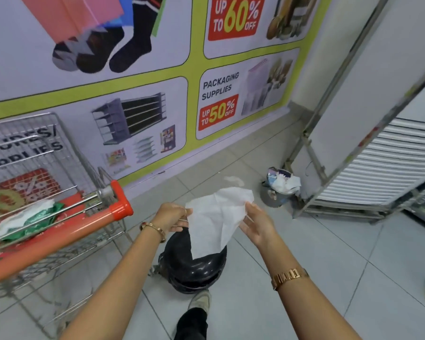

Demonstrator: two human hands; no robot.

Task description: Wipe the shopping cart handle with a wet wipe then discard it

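Wet wipe [216,217] is held spread between the 2 hands, above black bin [194,266]. L hand [172,217] is pinched on its left edge; R hand [258,224] is half-open, fingertips at right edge. Cart handle [59,236] is seen left, apart from hands.

cart handle [59,231] left, open floor [329,253] right

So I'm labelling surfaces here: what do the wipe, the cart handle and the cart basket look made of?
Wipe: thin white non-woven sheet, matte, hangs limp and creased; wetness can't be told. Cart handle: looks like orange-red plastic, smooth with a slight sheen, ending in a moulded end cap. Cart basket: metal wire grid, silvery and shiny, probably plated steel.
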